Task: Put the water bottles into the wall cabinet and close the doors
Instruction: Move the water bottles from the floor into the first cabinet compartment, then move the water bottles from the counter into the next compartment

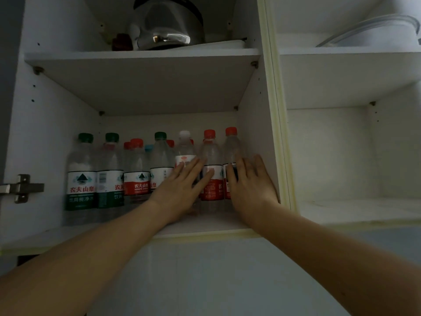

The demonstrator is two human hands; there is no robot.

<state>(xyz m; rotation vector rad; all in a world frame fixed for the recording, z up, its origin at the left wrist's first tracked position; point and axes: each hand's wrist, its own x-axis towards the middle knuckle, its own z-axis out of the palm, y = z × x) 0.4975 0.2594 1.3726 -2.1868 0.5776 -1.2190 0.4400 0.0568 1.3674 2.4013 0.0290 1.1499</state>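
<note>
My left hand (182,185) and right hand (249,182) reach up into the open wall cabinet (255,133), both flat and spread, gripping nothing. The left palm lies against a white-capped bottle (185,148) and the fingers reach onto a red-capped bottle (211,169); the right hand presses against another red-capped bottle (231,147) at the lower shelf's right end, beside the side wall. Water bottles (109,176) stand upright in a crowded row along that lower shelf (205,224), green caps toward the left, more behind them. On the shelf above sits a steel kettle (167,26). A hinge (21,188) shows at the left edge.
</note>
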